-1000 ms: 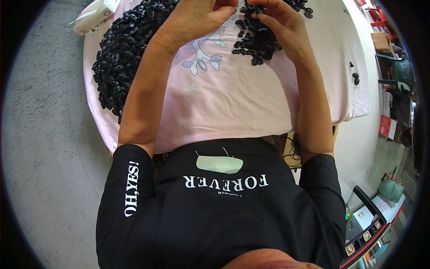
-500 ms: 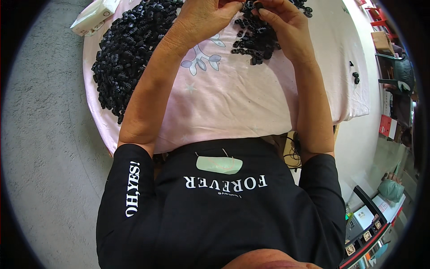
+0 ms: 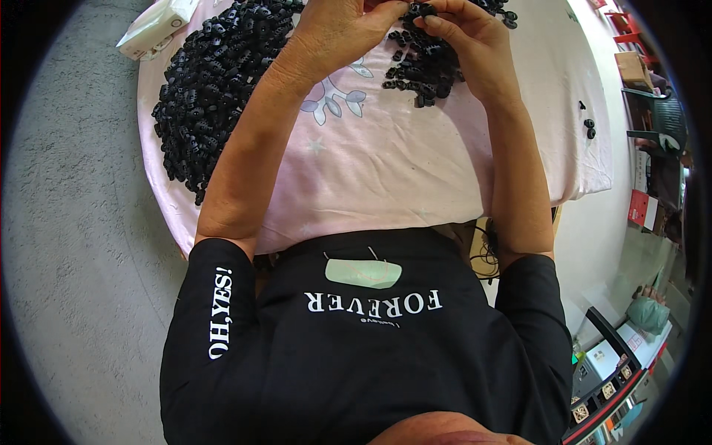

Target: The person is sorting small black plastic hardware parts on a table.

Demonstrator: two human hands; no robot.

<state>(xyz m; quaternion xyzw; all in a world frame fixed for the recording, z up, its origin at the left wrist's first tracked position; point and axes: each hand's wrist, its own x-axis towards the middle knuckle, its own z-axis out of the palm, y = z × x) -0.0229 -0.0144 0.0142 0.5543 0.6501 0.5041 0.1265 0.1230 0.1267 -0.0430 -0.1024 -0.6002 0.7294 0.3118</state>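
Both hands' fingers [image 3: 400,15] cut off above small black parts [image 3: 423,67].

We seem to be in a small home-style workshop for piecework. We see a round table [image 3: 564,148] covered with a pink flowered cloth [image 3: 386,170], heaped with a big pile of small black plastic parts [image 3: 215,81] and a smaller pile [image 3: 423,67] beside it. The floor [image 3: 74,259] is bare grey concrete. At the right edge stand stacked boxes [image 3: 639,208] and a chair [image 3: 664,122].
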